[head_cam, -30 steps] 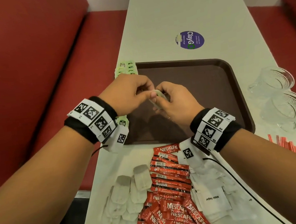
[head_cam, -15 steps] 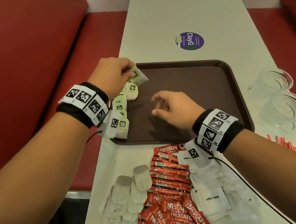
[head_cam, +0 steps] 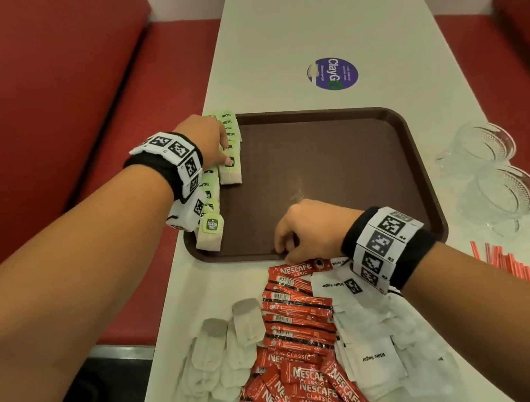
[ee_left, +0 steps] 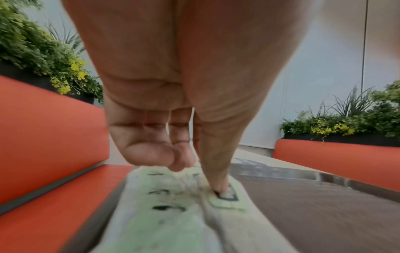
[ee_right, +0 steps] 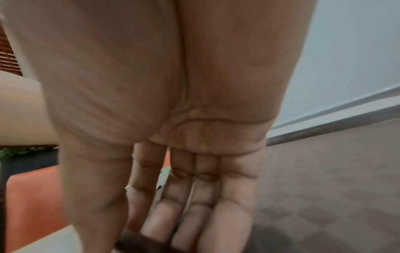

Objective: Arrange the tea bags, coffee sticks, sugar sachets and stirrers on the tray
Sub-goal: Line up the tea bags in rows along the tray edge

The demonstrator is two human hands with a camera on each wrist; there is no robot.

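Note:
A brown tray (head_cam: 336, 164) lies on the white table. Green-tagged tea bags (head_cam: 231, 171) stand in a row along its left side. My left hand (head_cam: 225, 153) rests on that row; in the left wrist view one straight finger (ee_left: 218, 184) presses a tea bag's green tag (ee_left: 229, 198), the others loosely curled above. My right hand (head_cam: 291, 241) hovers at the tray's near rim (ee_right: 132, 241), fingers relaxed, holding nothing. Loose tea bags (head_cam: 222, 351), red coffee sticks (head_cam: 299, 317), white sugar sachets (head_cam: 378, 354) and red-striped stirrers (head_cam: 529, 270) lie on the table nearer me.
Two clear glass cups (head_cam: 489, 178) stand right of the tray. A purple round sticker (head_cam: 334, 73) is on the table beyond it. Red benches run along both sides; the table's left edge is close to the tea bag row.
My left hand carried a tea bag to the row's far end and set it down. My right hand drew back from mid-tray to the near rim.

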